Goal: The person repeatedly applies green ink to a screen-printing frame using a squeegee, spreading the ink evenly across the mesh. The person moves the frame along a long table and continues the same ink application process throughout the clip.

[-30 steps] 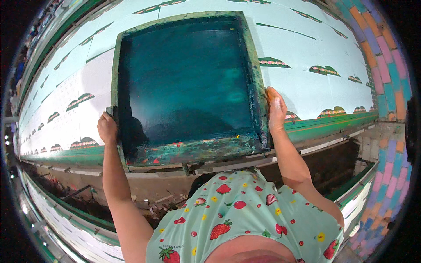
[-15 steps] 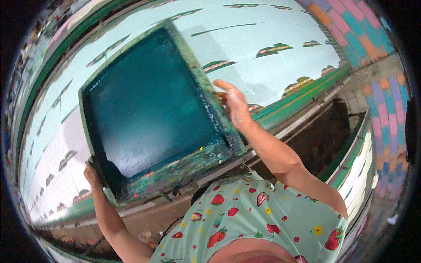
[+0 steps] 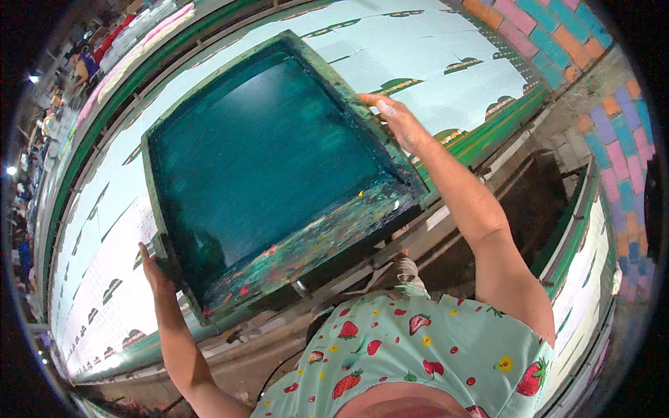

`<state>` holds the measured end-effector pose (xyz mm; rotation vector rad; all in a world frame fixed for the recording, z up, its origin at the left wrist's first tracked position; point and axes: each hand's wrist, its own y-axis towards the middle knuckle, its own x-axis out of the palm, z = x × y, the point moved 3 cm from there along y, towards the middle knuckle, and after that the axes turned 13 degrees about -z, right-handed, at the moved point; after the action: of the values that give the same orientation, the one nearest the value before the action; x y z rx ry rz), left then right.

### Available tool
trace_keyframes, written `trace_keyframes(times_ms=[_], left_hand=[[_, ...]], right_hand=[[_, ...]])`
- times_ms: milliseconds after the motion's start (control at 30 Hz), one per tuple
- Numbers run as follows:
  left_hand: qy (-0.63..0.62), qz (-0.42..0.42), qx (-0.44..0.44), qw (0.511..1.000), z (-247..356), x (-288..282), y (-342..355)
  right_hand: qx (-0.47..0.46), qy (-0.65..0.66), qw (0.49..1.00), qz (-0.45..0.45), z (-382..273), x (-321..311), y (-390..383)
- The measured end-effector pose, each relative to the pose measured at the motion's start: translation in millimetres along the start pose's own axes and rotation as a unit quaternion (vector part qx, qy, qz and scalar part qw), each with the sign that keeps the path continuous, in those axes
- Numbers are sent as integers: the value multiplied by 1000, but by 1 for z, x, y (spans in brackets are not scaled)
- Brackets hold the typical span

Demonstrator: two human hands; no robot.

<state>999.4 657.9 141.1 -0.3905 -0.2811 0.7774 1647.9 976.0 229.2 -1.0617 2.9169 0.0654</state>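
- Nearest, below and between the two hands: the wearer's pale green shirt (image 3: 397,355) with a strawberry print, covering the lower middle of the view.
- Left hand (image 3: 159,273): set against the outer left side of the frame, beside a small dark block (image 3: 164,249); one digit points upward. Whether it grasps or merely steadies cannot be told.
- Right hand (image 3: 396,120): laid along the outer right rail, fingers nearly straight, not clenched; the underside is hidden, so a firm hold cannot be confirmed.
- Between the hands: the large tilted frame (image 3: 306,244), its broad near board flecked with paint and enclosing a dark teal screen (image 3: 258,150). It hides the surface beneath; contact with that surface cannot be told.
- Below the right hand: a dark gap (image 3: 526,209) behind the right forearm, which crosses the green table edge (image 3: 481,143).
- Beyond and either side of the grip: white sheets (image 3: 432,83) with green, domed printed shapes, partly covered by the frame.
- Farther right of the right hand: multicoloured paving (image 3: 620,139).
- Farthest, above the left hand: piled cloth (image 3: 125,66) and another person (image 3: 87,66), small and indistinct.
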Motion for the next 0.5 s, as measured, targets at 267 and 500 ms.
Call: trace_keyframes(times_ms=[267,500], left_hand=[[-57,-79,-1,995,-49,257,-82],[-28,-42,21,998,-101,424,-127]], right_hand=[[0,33,999,3,43,-242,-31],[-5,77,994,77,65,-402,-78]])
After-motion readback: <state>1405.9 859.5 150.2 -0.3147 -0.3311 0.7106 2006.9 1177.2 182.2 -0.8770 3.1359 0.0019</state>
